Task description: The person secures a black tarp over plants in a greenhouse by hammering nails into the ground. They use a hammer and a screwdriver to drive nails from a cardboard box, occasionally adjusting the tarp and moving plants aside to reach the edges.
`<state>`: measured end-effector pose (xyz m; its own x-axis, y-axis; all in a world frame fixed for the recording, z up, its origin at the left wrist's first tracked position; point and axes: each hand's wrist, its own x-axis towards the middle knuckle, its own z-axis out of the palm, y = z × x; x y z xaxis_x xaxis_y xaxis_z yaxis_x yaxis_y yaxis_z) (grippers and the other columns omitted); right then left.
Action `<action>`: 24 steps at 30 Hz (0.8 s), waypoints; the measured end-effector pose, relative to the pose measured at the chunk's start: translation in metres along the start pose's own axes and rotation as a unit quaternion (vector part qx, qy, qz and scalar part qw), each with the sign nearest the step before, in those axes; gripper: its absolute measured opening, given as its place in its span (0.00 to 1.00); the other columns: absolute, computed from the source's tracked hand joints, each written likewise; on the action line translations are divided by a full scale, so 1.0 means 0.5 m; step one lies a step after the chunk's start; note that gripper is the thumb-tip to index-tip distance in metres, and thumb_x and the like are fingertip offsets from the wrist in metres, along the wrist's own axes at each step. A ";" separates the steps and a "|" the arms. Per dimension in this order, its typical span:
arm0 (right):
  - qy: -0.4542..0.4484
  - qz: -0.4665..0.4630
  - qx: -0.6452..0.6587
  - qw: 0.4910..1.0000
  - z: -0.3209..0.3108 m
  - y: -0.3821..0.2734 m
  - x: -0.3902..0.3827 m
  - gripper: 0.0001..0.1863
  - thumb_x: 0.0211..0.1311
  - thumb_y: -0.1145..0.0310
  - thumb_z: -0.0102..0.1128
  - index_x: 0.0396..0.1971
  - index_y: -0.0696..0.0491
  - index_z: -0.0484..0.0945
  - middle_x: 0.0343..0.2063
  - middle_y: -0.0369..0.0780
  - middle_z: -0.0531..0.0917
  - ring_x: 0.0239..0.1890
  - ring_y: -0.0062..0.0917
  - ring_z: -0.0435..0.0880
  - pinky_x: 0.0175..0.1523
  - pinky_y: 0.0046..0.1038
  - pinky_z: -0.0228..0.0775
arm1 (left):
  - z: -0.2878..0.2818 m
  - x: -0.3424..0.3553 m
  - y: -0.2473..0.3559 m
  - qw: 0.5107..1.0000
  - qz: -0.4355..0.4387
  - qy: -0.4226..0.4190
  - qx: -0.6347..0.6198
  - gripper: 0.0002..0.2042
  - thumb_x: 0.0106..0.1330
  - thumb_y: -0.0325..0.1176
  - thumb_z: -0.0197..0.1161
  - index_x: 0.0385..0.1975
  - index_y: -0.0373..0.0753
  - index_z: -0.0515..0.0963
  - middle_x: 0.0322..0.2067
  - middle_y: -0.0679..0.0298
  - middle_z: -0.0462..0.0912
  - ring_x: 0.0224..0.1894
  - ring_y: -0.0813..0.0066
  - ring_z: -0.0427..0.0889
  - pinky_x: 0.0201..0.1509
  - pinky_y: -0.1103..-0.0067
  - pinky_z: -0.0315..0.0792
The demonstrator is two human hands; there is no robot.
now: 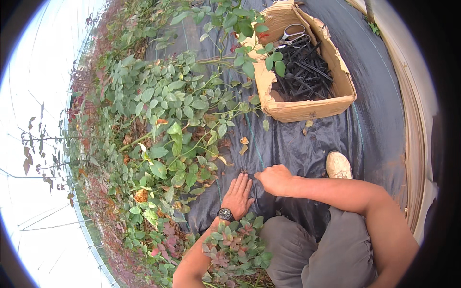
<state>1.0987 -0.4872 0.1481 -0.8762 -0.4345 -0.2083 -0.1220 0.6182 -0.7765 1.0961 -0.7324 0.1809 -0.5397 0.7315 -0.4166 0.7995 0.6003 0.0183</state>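
My left hand [237,196] lies flat on the black plastic ground sheet [307,144], fingers stretched forward and close to the rose leaves. A dark wristwatch [225,214] is on that wrist. Just right of its fingertips, my right hand [275,180] is closed in a fist, low against the sheet. Whatever the fist may hold is hidden. Ahead of both hands, a worn cardboard box [307,113] stands on the sheet, holding many black plastic pegs [305,72] and a pair of scissors [293,34] with light handles.
Rose bushes [168,101] run thickly along the left, some stems reaching over the sheet and the box's near-left side. A small leafy clump [240,245] grows beside my left forearm. My shoe [338,165] rests on the sheet. Pale sheeting [408,86] borders the right side.
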 end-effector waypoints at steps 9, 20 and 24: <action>0.115 0.260 0.266 0.921 0.044 0.109 -0.019 0.25 0.53 0.56 0.77 0.49 0.53 0.83 0.37 0.44 0.90 0.46 0.43 0.88 0.51 0.43 0.78 | -0.017 0.007 -0.014 0.999 0.020 -0.048 0.013 0.43 0.65 0.55 0.66 0.75 0.35 0.62 0.78 0.48 0.53 0.81 0.51 0.48 0.83 0.59 0.48; 0.193 0.253 0.277 0.907 0.155 0.146 0.046 0.32 0.45 0.71 0.79 0.52 0.58 0.76 0.36 0.48 0.88 0.43 0.45 0.88 0.49 0.42 0.78 | -0.011 0.010 -0.012 0.999 0.023 -0.037 0.018 0.40 0.68 0.53 0.63 0.75 0.36 0.62 0.78 0.50 0.54 0.81 0.53 0.49 0.83 0.61 0.47; 0.164 0.221 0.231 0.933 0.146 0.162 0.045 0.29 0.46 0.73 0.79 0.50 0.59 0.75 0.36 0.50 0.88 0.43 0.47 0.88 0.48 0.43 0.78 | 0.002 0.010 -0.006 0.998 -0.020 -0.028 0.044 0.39 0.69 0.51 0.62 0.75 0.35 0.61 0.78 0.53 0.56 0.81 0.58 0.52 0.83 0.61 0.47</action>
<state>1.1029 -0.4947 0.0373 -0.8981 0.0673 -0.4346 0.4331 0.3073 -0.8474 1.0911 -0.7307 0.1780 -0.5578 0.6874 -0.4651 0.7995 0.5956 -0.0786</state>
